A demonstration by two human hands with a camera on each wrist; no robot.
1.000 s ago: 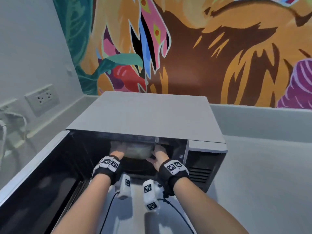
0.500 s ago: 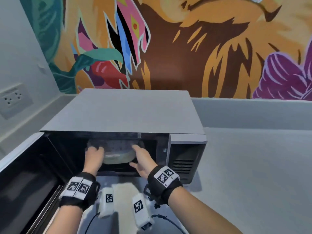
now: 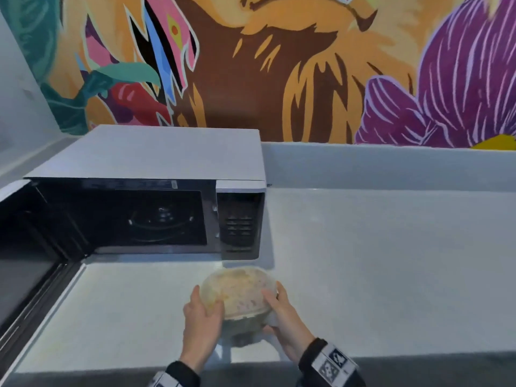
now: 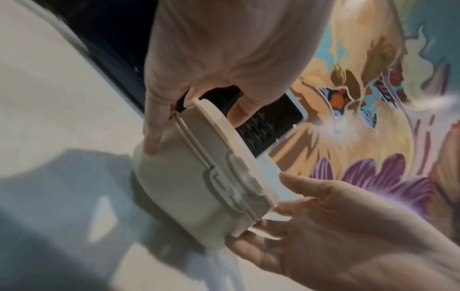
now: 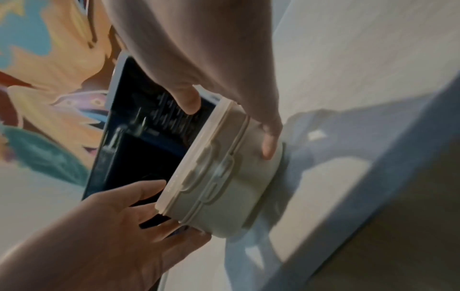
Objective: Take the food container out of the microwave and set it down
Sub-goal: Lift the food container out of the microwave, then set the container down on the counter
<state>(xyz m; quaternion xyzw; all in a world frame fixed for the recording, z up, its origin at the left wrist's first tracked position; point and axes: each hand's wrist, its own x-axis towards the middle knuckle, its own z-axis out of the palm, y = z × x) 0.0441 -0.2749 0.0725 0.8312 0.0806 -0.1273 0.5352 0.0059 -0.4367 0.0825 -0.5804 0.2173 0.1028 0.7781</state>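
Observation:
A round, translucent food container [image 3: 240, 293] with a clip-on lid and pale food inside is out in front of the microwave [image 3: 156, 155], low over the white counter [image 3: 391, 261]. My left hand [image 3: 209, 300] grips its left side and my right hand [image 3: 275, 297] grips its right side. In the left wrist view my left hand [image 4: 194, 128] has its thumb over the lid and its fingers down the container [image 4: 189, 183] wall. In the right wrist view my right hand [image 5: 229, 130] holds the container [image 5: 219, 177] the same way. Whether its base touches the counter I cannot tell.
The microwave door [image 3: 25, 255] stands open to the left, reaching to the counter's front edge. Its dark cavity [image 3: 156, 219] holds only the turntable. A painted mural wall [image 3: 307, 65] runs behind. Bare counter stretches to the right of the microwave.
Both hands have drawn the container out of the microwave cavity, toward me and to the right, and lowered it to the counter in front of the control panel. My head has shifted right.

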